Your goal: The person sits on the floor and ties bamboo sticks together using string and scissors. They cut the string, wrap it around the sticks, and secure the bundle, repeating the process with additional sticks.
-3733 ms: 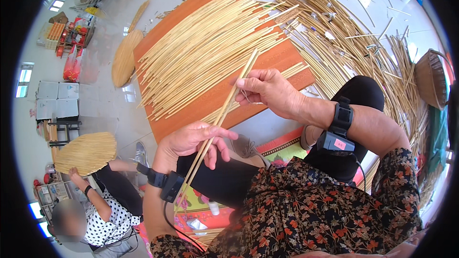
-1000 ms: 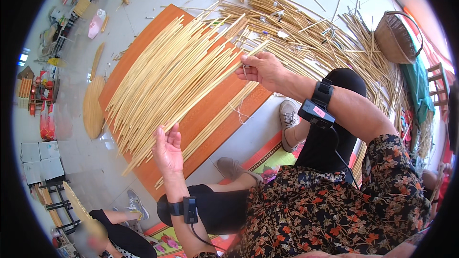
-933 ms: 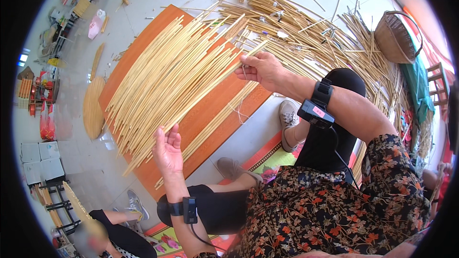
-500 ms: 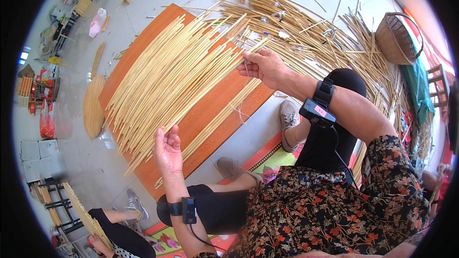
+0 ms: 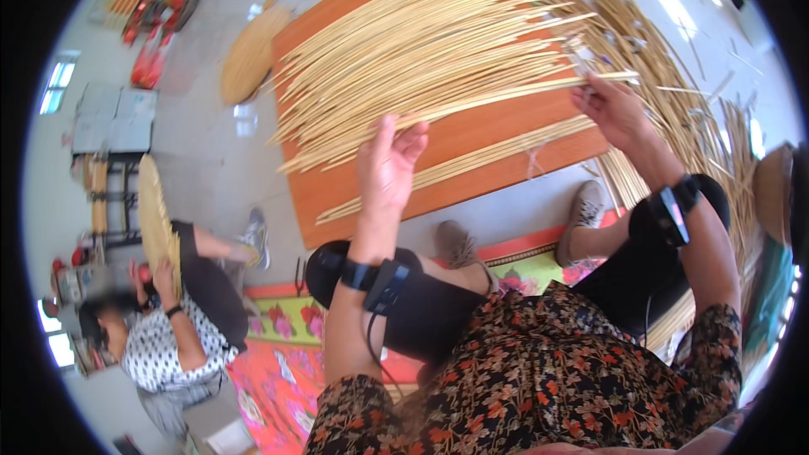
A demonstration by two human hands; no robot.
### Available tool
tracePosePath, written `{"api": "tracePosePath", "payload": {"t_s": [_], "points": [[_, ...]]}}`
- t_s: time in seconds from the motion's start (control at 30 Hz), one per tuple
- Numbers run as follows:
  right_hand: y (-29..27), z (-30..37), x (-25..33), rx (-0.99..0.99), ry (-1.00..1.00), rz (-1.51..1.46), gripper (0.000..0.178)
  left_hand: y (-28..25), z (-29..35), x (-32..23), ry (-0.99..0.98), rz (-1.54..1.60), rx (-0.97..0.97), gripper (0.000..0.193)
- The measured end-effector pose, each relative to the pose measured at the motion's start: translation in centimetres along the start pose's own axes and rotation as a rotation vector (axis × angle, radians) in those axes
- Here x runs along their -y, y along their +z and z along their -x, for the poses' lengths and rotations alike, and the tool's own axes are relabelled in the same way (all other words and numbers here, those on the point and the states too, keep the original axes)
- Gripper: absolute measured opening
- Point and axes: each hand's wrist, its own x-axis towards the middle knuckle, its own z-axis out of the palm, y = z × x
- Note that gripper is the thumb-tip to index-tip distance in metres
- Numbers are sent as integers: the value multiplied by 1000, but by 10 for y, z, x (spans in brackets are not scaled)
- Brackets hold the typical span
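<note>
A few pale, slender plant stalks [image 5: 506,99] stretch between my hands above the near part of a pile of similar stalks [image 5: 396,55]. My right hand [image 5: 613,109] pinches them close to their right end, thumb and fingers together. My left hand [image 5: 390,164] is raised at their left part, palm toward me, fingers loosely bent and apart; the stalks run up to its fingertips, and I see no firm grip. The pile lies side by side on a reddish-brown board [image 5: 455,175]. A smaller row of stalks [image 5: 472,158] lies nearer me, with thin white string [image 5: 533,160] across it.
Many loose stalks [image 5: 640,59] are heaped on the floor at right, by a woven basket [image 5: 771,190]. A round flat fan-shaped piece [image 5: 249,59] lies at the far left. Another person [image 5: 181,320] sits at left holding a pale flat woven piece [image 5: 156,219]. Floral mats [image 5: 286,388] lie below.
The view has swung left, bringing the seated person more fully in. My hands have moved farther apart, and the stalks between them now lie more level. My right hand keeps its pinch.
</note>
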Motion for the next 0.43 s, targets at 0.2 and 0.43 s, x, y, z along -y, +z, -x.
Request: {"api": "tracePosePath", "payload": {"t_s": [0.2, 0.43], "points": [[0, 3, -7, -18, 45, 112, 24, -3, 13, -3, 49, -95, -92, 18], [-11, -4, -7, 71, 13, 108, 24, 5, 13, 5, 26, -27, -85, 21]]}}
